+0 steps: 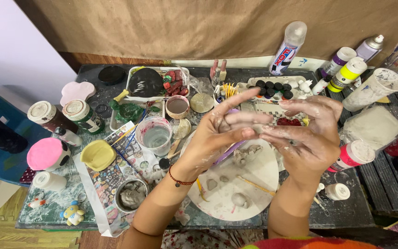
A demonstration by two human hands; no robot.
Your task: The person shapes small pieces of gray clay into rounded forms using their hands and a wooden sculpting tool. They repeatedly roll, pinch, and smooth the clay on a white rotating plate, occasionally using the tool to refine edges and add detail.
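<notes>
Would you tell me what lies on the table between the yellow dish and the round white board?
In the head view, a clear cup of cloudy water stands between the yellow dish and the round white board, with brushes beside it.

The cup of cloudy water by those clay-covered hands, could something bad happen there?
Maybe. The cup of cloudy water stands close beside the left hand, so a bumped elbow might tip it onto the printed paper sheet. Both hands, the right hand too, are smeared with wet clay, which could drip on the white round board and its small clay pieces.
</notes>
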